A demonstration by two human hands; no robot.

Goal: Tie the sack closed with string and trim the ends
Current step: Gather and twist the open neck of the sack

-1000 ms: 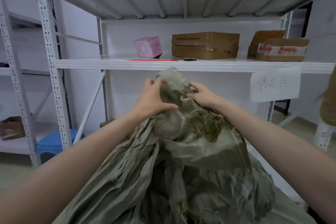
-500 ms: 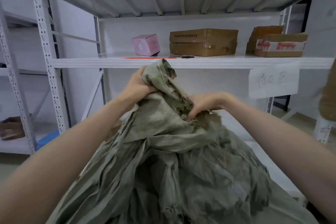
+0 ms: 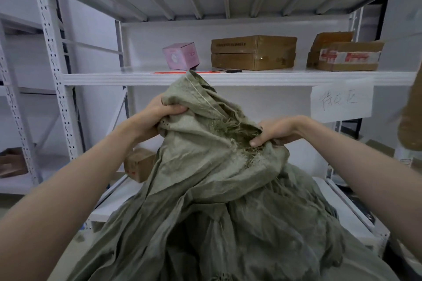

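Note:
A large olive-green woven sack [image 3: 219,189] fills the lower middle of the view, its mouth crumpled and frayed at the top. My left hand [image 3: 159,114] grips the left side of the mouth, holding a raised fold. My right hand [image 3: 276,130] clutches the frayed right edge, lower and further right. On the shelf behind the sack lie a thin red string [image 3: 180,72] and a small dark tool [image 3: 233,71] that looks like scissors.
White metal shelving [image 3: 228,78] stands right in front of me. On it sit a pink box [image 3: 180,56] and cardboard boxes [image 3: 253,52], [image 3: 344,55]. A paper label [image 3: 340,102] hangs off the shelf edge. A small carton [image 3: 139,164] rests on the lower shelf.
My hands have moved apart along the sack's mouth: the left stays high on the raised fold, the right has dropped and shifted right, spreading the frayed edge.

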